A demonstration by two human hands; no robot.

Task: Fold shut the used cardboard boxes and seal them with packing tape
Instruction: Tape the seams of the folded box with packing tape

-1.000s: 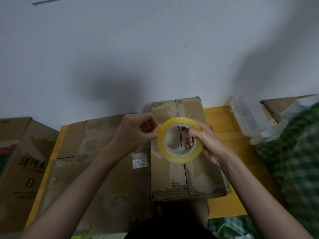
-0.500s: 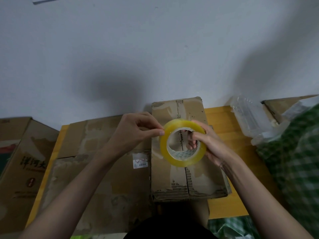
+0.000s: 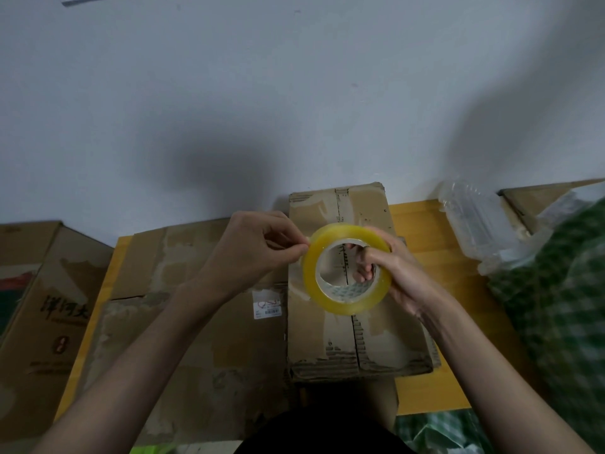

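Note:
A yellowish roll of clear packing tape (image 3: 330, 301) hangs in the air over a small brown cardboard box (image 3: 386, 335) whose top flaps are folded shut. My right hand (image 3: 396, 273) grips the roll, with its fingers through the core. My left hand (image 3: 258, 247) pinches at the roll's upper left rim with thumb and forefinger. A larger flattened cardboard box (image 3: 196, 322) with a white label lies to the left of the small box, on the yellow wooden table (image 3: 422, 224).
A printed cardboard box (image 3: 36, 316) stands at the left, off the table's edge. Clear plastic packaging (image 3: 481, 224) and another carton (image 3: 540, 198) sit at the back right. Green checked fabric (image 3: 563, 306) covers the right side. A white wall rises directly behind the table.
The roll has shifted slightly right and turned in my right hand. My left thumb and forefinger have moved onto its upper left rim.

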